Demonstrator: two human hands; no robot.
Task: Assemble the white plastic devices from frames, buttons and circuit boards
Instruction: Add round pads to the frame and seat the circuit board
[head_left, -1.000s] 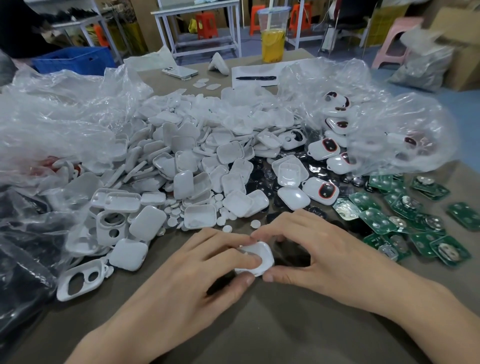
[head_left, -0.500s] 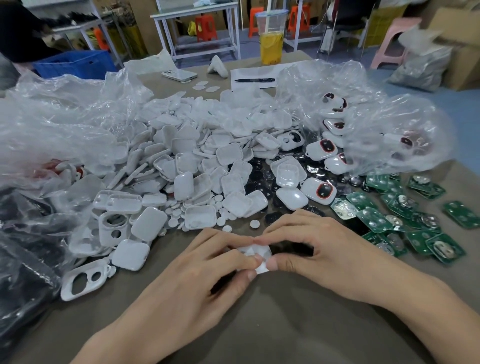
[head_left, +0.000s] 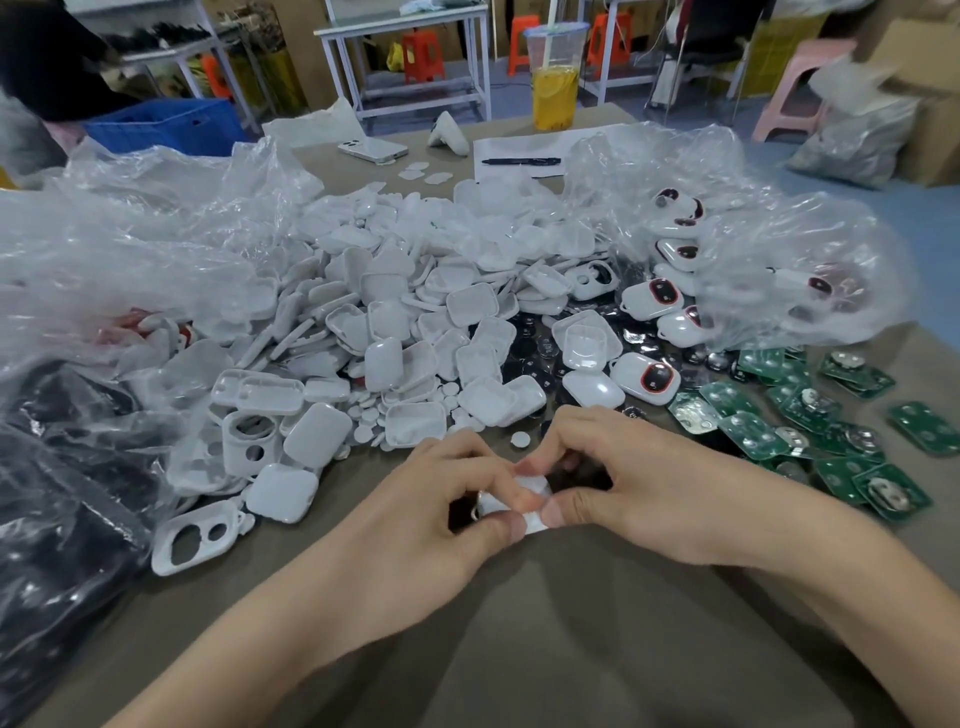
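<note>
White device (head_left: 532, 490), edges pinched by left hand (head_left: 415, 525) and right hand (head_left: 654, 493)

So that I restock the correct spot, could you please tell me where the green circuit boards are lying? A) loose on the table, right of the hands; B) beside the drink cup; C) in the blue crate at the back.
A: the green circuit boards lie loose on the table just right of the right hand, which with the left hand pinches a white plastic piece.
</note>
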